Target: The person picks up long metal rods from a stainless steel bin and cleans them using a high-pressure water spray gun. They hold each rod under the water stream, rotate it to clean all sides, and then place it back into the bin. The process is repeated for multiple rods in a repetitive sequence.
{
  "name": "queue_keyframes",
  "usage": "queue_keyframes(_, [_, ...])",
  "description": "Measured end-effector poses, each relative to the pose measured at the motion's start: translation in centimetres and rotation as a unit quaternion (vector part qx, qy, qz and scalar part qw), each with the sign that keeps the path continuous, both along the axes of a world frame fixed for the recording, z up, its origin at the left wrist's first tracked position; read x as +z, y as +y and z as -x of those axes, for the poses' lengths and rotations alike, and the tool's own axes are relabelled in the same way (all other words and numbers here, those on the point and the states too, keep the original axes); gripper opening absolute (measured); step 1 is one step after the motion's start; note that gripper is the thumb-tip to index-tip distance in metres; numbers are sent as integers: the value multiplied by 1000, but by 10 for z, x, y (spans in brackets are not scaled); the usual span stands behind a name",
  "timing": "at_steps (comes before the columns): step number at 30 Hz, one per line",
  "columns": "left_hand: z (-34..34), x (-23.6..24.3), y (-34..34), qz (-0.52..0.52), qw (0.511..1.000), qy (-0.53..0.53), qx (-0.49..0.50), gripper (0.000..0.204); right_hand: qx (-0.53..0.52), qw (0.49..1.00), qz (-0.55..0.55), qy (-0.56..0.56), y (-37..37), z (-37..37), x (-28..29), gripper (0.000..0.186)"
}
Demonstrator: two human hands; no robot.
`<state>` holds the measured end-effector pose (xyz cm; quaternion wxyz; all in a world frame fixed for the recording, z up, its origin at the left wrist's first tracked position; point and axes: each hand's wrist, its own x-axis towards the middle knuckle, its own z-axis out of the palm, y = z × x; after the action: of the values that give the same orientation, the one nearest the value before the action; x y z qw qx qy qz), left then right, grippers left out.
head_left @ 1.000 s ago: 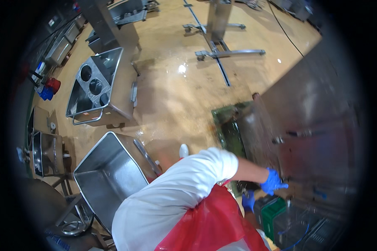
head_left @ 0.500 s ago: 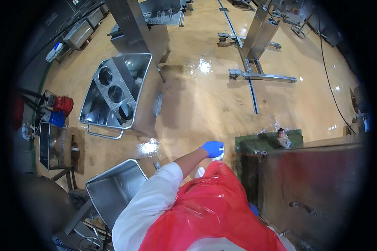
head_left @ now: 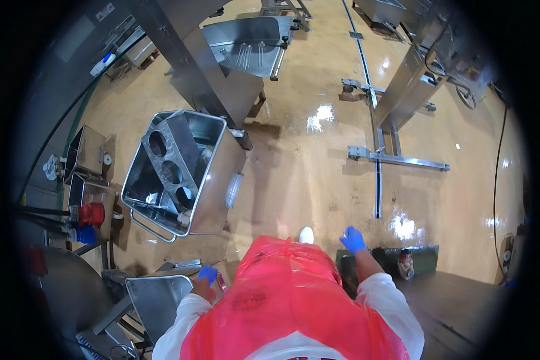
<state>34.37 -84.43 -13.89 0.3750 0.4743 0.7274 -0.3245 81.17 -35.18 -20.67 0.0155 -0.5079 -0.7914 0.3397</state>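
My left hand [head_left: 208, 275], in a blue glove, hangs low on the left beside the rim of a small steel bin [head_left: 156, 303]. Its fingers are too small and blurred to read. To the right, my right hand [head_left: 353, 240], also blue-gloved, is held out over the floor with its fingers curled. A tiny glint shows at the fingertips, but I cannot make out what it is. Between the arms spreads my red plastic apron [head_left: 288, 294]. One white boot [head_left: 306, 234] pokes out ahead of it.
At the left front stands a large steel tub [head_left: 228, 186] with a three-holed metal part [head_left: 173, 171] inside. A wheeled steel stand [head_left: 396, 114] rises beyond a floor drain [head_left: 378, 192]. On the right are a green platform [head_left: 425, 261], a bottle-like object [head_left: 405, 264] and a steel surface [head_left: 462, 300].
My left arm has swung from the front back to my left side. My right hand has come into view, reaching forward. The surroundings have shifted in view as I move.
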Motion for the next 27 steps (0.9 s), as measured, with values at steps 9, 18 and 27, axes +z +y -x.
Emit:
queue_keyframes(9, [80,16,344,-461,751,-109,460,34,-117,964,91,221,187,224,67,31])
queue_keyframes(18, [307,148,812,-684,669,-59,284,26,-120,968,72,208,234,364,141,29])
queue_keyframes(27, [396,128,922,-538,791,-9,290,24,32,950,-164,263,378,563,209,26])
